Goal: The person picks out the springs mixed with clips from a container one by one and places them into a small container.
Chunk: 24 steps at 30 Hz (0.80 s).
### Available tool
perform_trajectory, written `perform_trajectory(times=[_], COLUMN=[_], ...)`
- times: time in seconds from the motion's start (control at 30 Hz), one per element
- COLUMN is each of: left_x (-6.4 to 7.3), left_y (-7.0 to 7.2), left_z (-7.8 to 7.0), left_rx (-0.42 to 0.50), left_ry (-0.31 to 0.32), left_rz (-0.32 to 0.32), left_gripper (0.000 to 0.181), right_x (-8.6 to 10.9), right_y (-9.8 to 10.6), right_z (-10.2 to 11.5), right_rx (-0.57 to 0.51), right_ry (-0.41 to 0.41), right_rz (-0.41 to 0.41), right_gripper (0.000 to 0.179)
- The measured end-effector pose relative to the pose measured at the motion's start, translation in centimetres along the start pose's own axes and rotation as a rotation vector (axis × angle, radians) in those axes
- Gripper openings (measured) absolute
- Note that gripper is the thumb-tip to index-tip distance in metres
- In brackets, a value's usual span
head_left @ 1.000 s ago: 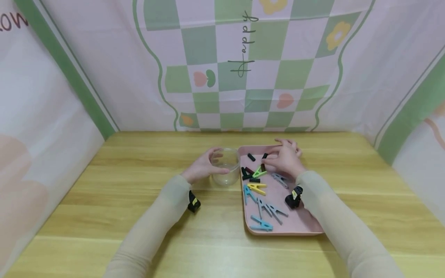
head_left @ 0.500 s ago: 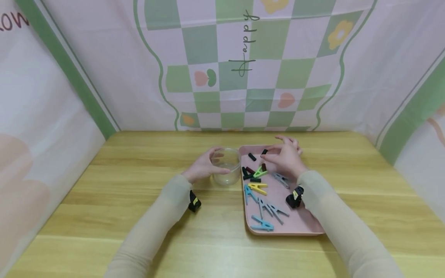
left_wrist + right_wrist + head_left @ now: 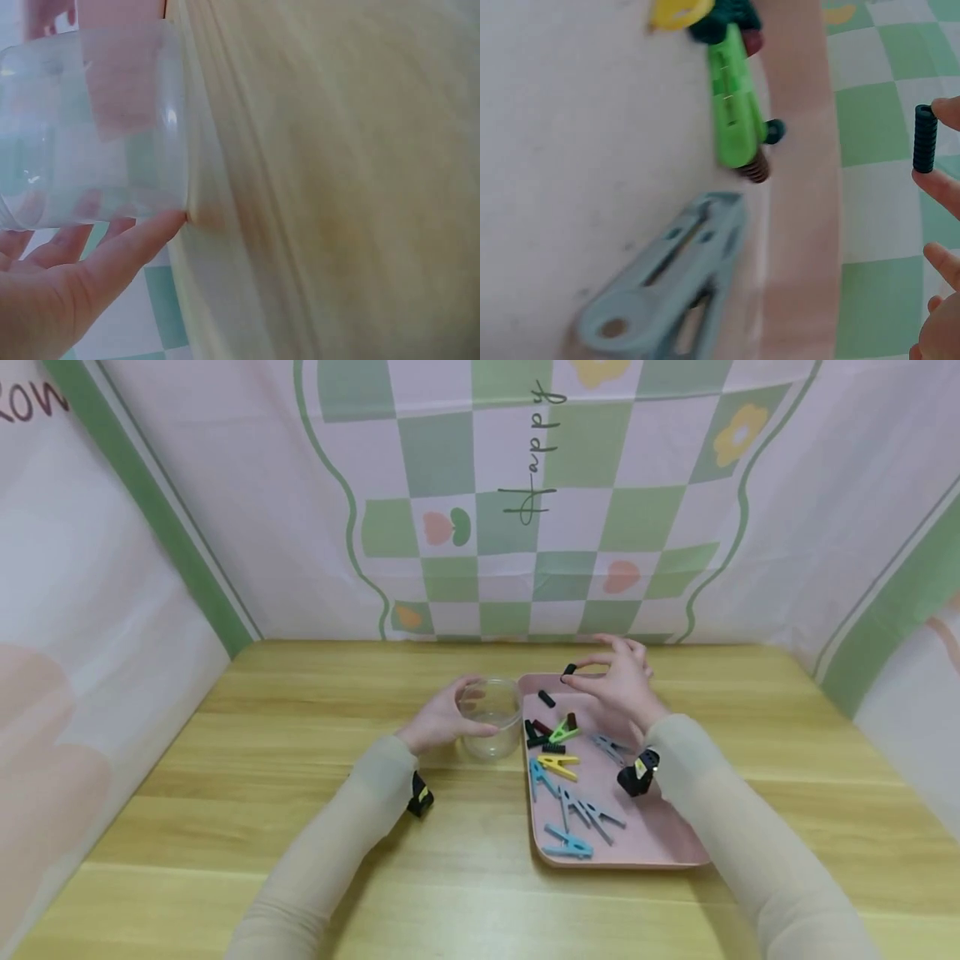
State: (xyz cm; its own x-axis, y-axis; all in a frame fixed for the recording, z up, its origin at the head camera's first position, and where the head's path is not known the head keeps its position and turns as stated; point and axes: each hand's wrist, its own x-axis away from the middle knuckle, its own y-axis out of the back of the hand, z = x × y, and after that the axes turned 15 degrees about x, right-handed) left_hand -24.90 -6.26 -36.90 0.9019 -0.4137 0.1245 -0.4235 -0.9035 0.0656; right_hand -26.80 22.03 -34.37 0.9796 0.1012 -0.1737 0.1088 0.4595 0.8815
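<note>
My left hand (image 3: 442,720) holds a clear plastic jar (image 3: 489,745) by its side, thumb in front and fingers behind. In the left wrist view the jar (image 3: 120,112) is see-through, with the thumb near its base. Between thumb and index finger my right hand (image 3: 624,683) pinches a short black ribbed tube (image 3: 569,672), raised over the far edge of a pink tray (image 3: 645,843). The right wrist view shows the tube (image 3: 925,142) gripped by its two ends. Another black tube (image 3: 547,699) lies in the tray below.
Inside the tray are a green clothespin (image 3: 564,732), a yellow clothespin (image 3: 558,766), several blue and grey ones, and more black and brown tubes (image 3: 553,748). The jar stands beside the tray's left rim. A patterned cloth (image 3: 510,585) hangs behind the wooden table (image 3: 300,727).
My right hand has lifted the black tube up from the tray toward its far edge. The left hand stays on the jar, and the head view has shifted slightly.
</note>
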Motion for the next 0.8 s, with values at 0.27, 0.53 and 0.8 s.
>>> perform_trajectory(times=[0.27, 0.53, 0.8], left_x=[0.1, 0.1, -0.1], left_y=[-0.1, 0.0, 0.0], left_z=[-0.1, 0.1, -0.1], left_rx=[-0.005, -0.01, -0.028], left_ry=[-0.01, -0.019, -0.025], left_rz=[-0.008, 0.0, 0.002], left_gripper=[0.088, 0.087, 0.087], right_x=[-0.4, -0.3, -0.1], right_y=[1.1, 1.7, 1.5], right_z=[1.3, 2.9, 5.0], right_rx=[0.022, 0.034, 0.035], right_ry=[0.052, 0.099, 0.131], right_rz=[-0.005, 0.012, 0.026], right_gripper=[0.044, 0.042, 0.037])
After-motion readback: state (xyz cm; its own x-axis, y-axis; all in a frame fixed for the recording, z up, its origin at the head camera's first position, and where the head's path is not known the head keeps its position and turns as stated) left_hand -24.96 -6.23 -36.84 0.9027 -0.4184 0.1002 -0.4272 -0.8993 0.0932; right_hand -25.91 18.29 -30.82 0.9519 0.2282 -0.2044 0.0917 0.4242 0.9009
